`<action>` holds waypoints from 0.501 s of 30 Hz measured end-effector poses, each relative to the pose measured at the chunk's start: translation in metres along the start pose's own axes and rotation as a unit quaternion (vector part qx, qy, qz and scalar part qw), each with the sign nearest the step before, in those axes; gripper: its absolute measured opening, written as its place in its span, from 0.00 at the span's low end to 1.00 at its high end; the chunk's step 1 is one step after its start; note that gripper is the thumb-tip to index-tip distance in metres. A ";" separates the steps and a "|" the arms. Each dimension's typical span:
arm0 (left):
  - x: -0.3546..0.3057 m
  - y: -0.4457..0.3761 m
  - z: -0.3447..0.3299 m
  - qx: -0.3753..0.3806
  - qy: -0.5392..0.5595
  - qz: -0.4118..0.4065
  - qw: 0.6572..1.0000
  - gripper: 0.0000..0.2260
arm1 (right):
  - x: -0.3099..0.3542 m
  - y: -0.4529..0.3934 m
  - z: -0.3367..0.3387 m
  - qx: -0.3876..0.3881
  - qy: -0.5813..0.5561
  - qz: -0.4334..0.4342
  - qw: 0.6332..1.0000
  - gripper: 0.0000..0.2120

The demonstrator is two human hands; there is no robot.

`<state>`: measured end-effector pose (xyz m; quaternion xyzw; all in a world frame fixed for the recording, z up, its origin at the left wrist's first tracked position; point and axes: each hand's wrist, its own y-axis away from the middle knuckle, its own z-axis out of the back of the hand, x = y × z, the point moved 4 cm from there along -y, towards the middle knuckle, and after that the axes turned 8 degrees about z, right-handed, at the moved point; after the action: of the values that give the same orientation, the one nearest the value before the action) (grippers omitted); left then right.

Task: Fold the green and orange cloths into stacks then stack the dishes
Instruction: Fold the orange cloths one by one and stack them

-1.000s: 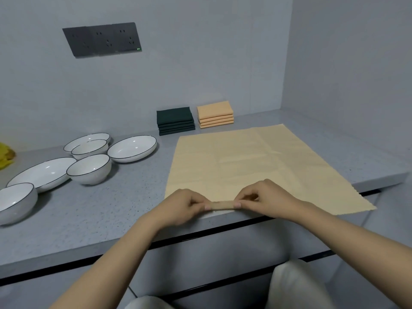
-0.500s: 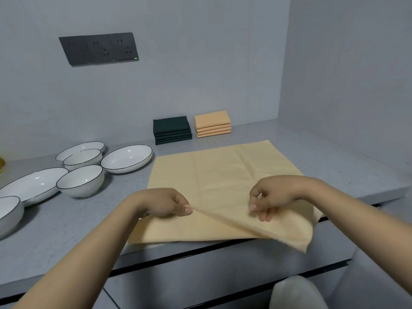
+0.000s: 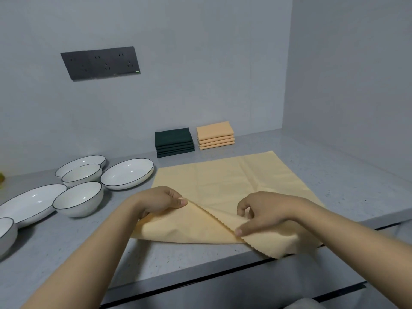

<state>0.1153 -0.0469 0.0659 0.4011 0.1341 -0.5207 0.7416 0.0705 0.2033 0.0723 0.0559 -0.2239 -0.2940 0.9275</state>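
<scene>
An orange cloth (image 3: 225,181) lies spread on the grey counter (image 3: 66,246), its near edge lifted off the surface. My left hand (image 3: 160,200) pinches that edge at the left; my right hand (image 3: 260,210) pinches it further right, between thumb and fingers. The cloth's near right corner hangs over the counter edge. At the back stand a stack of folded green cloths (image 3: 174,141) and a stack of folded orange cloths (image 3: 215,134). To the left sit white black-rimmed dishes: a shallow plate (image 3: 127,173), a bowl (image 3: 78,199), another bowl (image 3: 81,175), a big plate (image 3: 26,206).
A further plate (image 3: 82,161) lies behind the bowls and a bowl (image 3: 6,230) sits at the far left edge. A dark socket panel (image 3: 100,62) is on the back wall. A side wall closes the counter on the right.
Both hands met at the cloth's near edge, then moved apart and lifted it. The raised edge has been carried forward over the cloth, and the view has tilted down slightly.
</scene>
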 end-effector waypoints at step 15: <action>-0.002 -0.061 -0.005 -0.314 -0.235 0.023 0.920 0.11 | -0.050 -0.091 0.018 -0.141 0.103 -0.097 0.980 0.12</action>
<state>0.0620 -0.0501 0.0358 0.0167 0.1031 -0.5143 0.8512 -0.0216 0.1576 0.0482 -0.0243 -0.0771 -0.4039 0.9112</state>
